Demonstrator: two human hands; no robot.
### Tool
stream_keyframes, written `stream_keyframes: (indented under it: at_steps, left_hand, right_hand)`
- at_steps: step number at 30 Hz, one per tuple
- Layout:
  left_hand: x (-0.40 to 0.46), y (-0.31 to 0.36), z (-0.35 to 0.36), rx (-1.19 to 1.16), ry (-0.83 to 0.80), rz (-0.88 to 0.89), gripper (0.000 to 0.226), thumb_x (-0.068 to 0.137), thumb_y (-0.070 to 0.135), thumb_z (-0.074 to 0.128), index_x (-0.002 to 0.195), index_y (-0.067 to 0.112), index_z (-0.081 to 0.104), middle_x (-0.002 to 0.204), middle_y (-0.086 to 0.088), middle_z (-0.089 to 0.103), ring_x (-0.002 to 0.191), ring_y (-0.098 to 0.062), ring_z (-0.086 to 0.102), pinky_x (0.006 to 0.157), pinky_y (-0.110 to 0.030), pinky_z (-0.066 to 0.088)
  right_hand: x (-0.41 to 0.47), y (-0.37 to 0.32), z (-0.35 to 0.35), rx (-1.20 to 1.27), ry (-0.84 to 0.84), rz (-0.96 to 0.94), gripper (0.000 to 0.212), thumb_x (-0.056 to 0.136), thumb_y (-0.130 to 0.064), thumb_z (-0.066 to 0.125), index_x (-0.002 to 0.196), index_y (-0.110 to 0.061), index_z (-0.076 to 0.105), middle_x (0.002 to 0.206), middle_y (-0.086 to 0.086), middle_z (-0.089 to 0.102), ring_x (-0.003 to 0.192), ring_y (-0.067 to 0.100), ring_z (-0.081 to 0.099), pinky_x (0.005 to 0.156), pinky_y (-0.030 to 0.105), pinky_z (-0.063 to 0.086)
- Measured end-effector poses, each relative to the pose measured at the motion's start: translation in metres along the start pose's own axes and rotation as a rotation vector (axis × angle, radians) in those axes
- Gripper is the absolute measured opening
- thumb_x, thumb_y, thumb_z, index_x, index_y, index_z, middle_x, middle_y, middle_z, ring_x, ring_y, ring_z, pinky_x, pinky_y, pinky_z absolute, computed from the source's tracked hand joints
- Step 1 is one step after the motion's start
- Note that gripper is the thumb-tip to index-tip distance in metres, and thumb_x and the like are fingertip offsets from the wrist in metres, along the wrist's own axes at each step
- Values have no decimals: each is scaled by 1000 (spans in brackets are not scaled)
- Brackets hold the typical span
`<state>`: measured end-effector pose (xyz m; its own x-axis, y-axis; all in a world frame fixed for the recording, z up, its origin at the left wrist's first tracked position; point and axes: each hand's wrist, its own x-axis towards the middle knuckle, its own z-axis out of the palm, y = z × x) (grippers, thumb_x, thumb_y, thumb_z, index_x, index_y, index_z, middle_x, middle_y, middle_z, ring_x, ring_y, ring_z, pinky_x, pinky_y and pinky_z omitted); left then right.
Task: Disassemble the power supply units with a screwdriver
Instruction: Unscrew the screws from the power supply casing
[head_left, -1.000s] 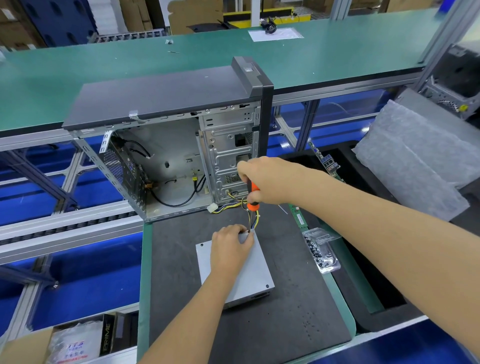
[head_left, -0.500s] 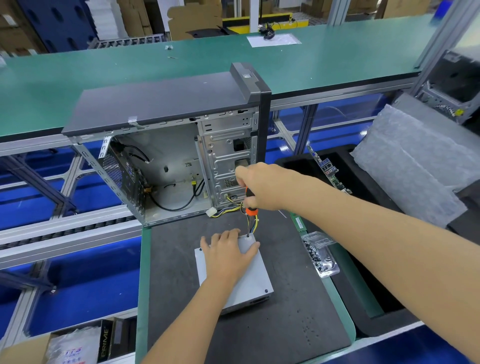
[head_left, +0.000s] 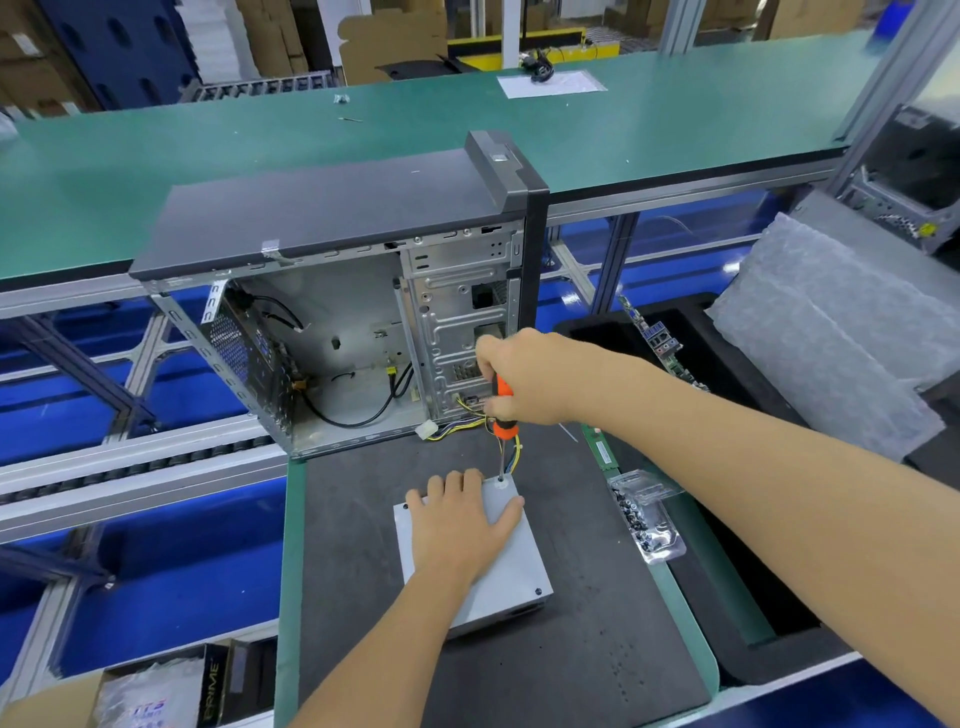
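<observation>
Head: screwdriver (head_left: 502, 410) tip at power supply (head_left: 511, 558) far corner.

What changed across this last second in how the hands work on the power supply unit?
The left hand went from fingers bunched at the far corner of the power supply unit to lying flat on its lid, pressing it down. The right hand keeps gripping the screwdriver, tip at the far-right corner screw. The unit and computer case stayed put.
</observation>
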<state>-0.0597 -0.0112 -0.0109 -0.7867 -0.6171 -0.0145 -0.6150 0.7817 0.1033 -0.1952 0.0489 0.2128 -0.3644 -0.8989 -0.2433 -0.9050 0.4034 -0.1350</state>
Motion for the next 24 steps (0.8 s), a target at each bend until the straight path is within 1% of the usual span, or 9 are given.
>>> stream_keyframes:
  at_steps: [3, 7, 9, 11, 13, 16, 19, 21, 24]
  left_hand:
    - [0, 0, 0, 3, -7, -1, 83, 80, 81, 8, 121, 26, 56, 110, 8, 61, 104, -23, 51, 87, -45, 28]
    - [0, 2, -4, 10, -25, 1, 85, 79, 81, 6, 123, 27, 54, 112, 9, 59, 106, -22, 50, 88, -44, 29]
    - [-1, 2, -6, 11, -28, 0, 84, 79, 80, 6, 124, 27, 54, 112, 10, 58, 105, -21, 49, 89, -43, 30]
    - [-1, 2, -8, 15, -40, 0, 82, 80, 80, 8, 124, 28, 53, 113, 10, 58, 106, -21, 48, 89, -42, 30]
    - [-2, 2, -8, 16, -44, 0, 80, 82, 80, 11, 125, 28, 52, 115, 10, 58, 107, -21, 48, 90, -42, 30]
    - [-2, 2, -9, 14, -46, -3, 79, 82, 80, 12, 125, 28, 52, 114, 10, 58, 107, -21, 48, 90, -42, 30]
    - [-2, 2, -8, 11, -44, -1, 81, 81, 80, 9, 125, 27, 52, 114, 10, 59, 107, -21, 49, 90, -43, 31]
    - [-2, 2, -7, 3, -35, 0, 83, 80, 80, 8, 125, 28, 53, 114, 9, 59, 106, -21, 49, 90, -43, 31]
    - [-2, 2, -8, 0, -23, -1, 85, 79, 79, 6, 125, 27, 54, 113, 9, 60, 105, -21, 50, 89, -42, 31]
  right_hand:
    - [-1, 4, 0, 181, -25, 24, 40, 88, -45, 66, 109, -18, 45, 88, -1, 48, 79, 24, 56, 59, 32, 43]
    - [0, -4, 0, -20, 10, 153, 70, 84, -81, 36, 94, -12, 46, 78, 1, 41, 65, 20, 48, 53, 32, 36]
    - [0, -8, -3, -125, 6, 135, 61, 91, -72, 40, 94, -11, 47, 80, 2, 41, 71, 25, 49, 59, 34, 39]
    - [0, -10, -5, -76, -41, 83, 34, 96, -46, 52, 106, -14, 46, 92, 4, 46, 77, 27, 51, 62, 34, 41]
    - [-1, -12, -8, -15, -105, 63, 25, 91, -30, 59, 106, -18, 43, 103, 7, 53, 80, 25, 57, 60, 33, 45]
    - [-2, -15, -10, -26, -127, 110, 44, 87, -49, 66, 108, -19, 41, 103, 2, 49, 82, 25, 55, 57, 32, 43]
    - [-5, -18, -12, -267, -64, 194, 61, 92, -72, 35, 103, -13, 47, 95, 6, 46, 71, 24, 46, 58, 34, 35]
    - [-5, -18, -10, -347, -34, 171, 53, 99, -62, 33, 102, -11, 49, 96, 8, 48, 68, 24, 45, 59, 35, 36]
    - [-6, -17, -9, -196, -66, 83, 31, 96, -34, 54, 117, -13, 45, 104, 9, 50, 85, 29, 53, 70, 39, 48]
